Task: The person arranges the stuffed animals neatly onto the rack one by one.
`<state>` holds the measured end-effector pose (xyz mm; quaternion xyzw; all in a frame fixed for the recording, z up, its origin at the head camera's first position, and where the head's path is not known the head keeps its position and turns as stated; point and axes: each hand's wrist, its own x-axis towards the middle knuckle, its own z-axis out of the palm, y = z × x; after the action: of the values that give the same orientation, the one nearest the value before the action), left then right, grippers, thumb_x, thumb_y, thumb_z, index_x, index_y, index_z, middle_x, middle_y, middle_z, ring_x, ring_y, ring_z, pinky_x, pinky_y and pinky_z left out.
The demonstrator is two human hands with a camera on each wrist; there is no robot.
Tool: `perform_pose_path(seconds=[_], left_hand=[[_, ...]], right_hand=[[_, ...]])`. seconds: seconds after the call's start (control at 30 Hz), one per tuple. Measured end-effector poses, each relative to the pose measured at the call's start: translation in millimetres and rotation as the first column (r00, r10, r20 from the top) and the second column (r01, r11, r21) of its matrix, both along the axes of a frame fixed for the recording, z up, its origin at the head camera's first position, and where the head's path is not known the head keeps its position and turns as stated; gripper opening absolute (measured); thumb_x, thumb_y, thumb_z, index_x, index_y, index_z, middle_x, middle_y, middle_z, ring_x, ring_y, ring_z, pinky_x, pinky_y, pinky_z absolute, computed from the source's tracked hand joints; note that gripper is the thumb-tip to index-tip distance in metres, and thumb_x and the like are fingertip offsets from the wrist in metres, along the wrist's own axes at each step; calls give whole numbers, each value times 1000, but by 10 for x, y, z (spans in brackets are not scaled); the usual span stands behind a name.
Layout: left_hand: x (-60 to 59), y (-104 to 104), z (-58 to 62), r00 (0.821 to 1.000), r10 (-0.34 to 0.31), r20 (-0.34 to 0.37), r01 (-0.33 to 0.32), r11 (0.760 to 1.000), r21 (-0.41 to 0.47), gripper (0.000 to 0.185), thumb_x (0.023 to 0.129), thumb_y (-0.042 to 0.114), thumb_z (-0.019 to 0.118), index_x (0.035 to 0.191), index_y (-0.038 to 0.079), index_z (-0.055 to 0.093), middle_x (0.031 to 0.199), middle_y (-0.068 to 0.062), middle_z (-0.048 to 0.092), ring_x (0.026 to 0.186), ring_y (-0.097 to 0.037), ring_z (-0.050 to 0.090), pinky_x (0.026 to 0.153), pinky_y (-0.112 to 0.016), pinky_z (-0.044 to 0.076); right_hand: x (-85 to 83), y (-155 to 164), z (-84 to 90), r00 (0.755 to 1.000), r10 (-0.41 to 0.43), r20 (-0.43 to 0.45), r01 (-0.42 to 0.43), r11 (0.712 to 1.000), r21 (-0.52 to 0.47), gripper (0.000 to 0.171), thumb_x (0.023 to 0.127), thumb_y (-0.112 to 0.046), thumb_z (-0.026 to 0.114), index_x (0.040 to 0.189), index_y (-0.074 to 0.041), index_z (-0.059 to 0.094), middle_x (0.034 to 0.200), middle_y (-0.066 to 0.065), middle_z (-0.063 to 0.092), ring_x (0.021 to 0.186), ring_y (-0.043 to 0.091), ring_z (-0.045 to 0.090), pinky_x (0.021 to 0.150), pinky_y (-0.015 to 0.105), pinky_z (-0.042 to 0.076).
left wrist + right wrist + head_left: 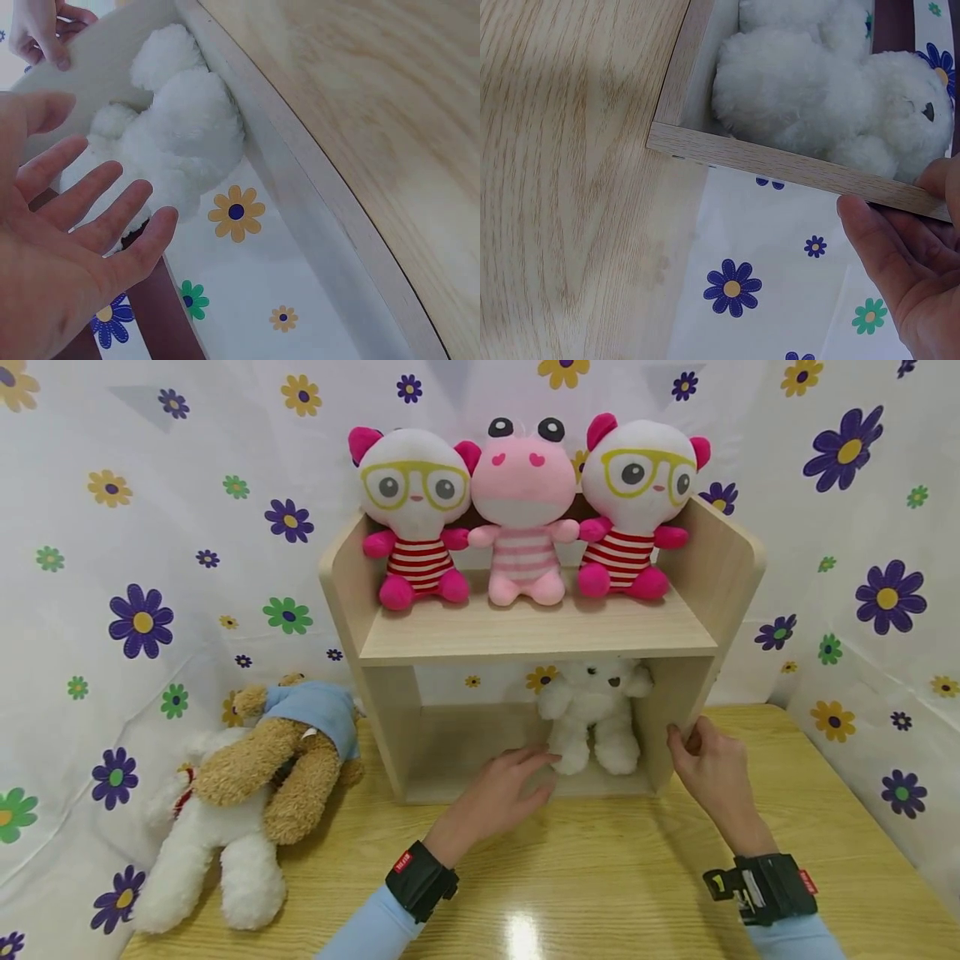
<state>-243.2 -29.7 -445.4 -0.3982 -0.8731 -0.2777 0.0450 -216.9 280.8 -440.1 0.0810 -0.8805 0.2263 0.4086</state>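
Observation:
A white plush bear (596, 710) sits in the lower compartment of a light wooden shelf (536, 639), close to the right side panel (772, 157). My left hand (495, 793) reaches to the compartment's front, its fingertips at the bear's foot. In the left wrist view the left hand (75, 247) has spread, loosely bent fingers with nothing between them. Thumb and fingers of my right hand (716, 772) pinch the front edge of that panel. The right wrist view shows the right hand (919, 262) with the thumb inside the panel and the fingers outside.
Two pink-eared plush toys with yellow glasses (416, 493) (645, 468) flank a pink plush toy (525, 485) on the upper shelf. Left of the shelf, a brown plush bear (300, 743) in blue lies over another white plush (225, 827) on the wooden table (592, 877). Flowered cloth hangs around.

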Motion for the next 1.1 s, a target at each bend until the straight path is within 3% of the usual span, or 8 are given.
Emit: perform_pose_path(seconds=[0.27, 0.37, 0.47, 0.67, 0.93, 1.1], left_hand=[[234, -309, -22, 999, 21, -44, -22, 999, -39, 45, 104, 29, 60, 147, 15, 56, 150, -13, 57, 136, -30, 57, 110, -48, 48], [331, -475, -24, 999, 47, 4, -47, 999, -3, 45, 103, 28, 63, 147, 17, 57, 149, -12, 57, 136, -30, 57, 109, -48, 49], [422, -670, -24, 995, 92, 44, -93, 995, 20, 44, 101, 26, 66, 144, 18, 59, 149, -11, 58, 135, -31, 58, 108, -49, 50], [565, -1087, -30, 975, 218, 49, -218, 976, -1, 44, 99, 23, 68, 143, 20, 60, 147, -11, 60, 126, -31, 64, 92, -48, 57], [833, -1616, -1, 921, 388, 26, -388, 921, 41, 44, 94, 16, 74, 138, 17, 65, 140, -9, 65, 124, -30, 65, 96, -48, 56], [1041, -1950, 30, 847, 529, 56, -529, 848, -16, 41, 96, 19, 72, 137, 18, 65, 138, -7, 66, 119, -33, 67, 87, -50, 58]], right_hand=[[8, -14, 14, 1000, 7, 7, -7, 1000, -4, 21, 86, 0, 72, 72, 1, 56, 53, 10, 55, 44, 8, 42, 42, 19, 31], [14, -13, 14, 1000, 9, -1, -9, 1000, -2, 21, 85, 0, 72, 72, 1, 56, 53, 10, 54, 44, 8, 40, 43, 18, 30], [16, -11, 23, 1000, 8, -4, -8, 1000, -4, 21, 86, 0, 72, 72, 1, 56, 53, 9, 53, 44, 7, 40, 43, 18, 30], [20, -8, 52, 1000, -2, -12, 1, 1000, -16, 22, 86, -1, 72, 70, 0, 56, 52, 8, 53, 44, 5, 39, 43, 19, 30], [22, -14, 47, 1000, -15, -3, 15, 1000, -13, 25, 86, -1, 72, 68, -2, 54, 51, 6, 51, 45, 1, 34, 44, 19, 29], [25, -35, 26, 1000, -10, 8, 10, 1000, -15, 25, 86, -2, 71, 68, -3, 55, 50, 4, 50, 45, 0, 33, 43, 19, 28]])
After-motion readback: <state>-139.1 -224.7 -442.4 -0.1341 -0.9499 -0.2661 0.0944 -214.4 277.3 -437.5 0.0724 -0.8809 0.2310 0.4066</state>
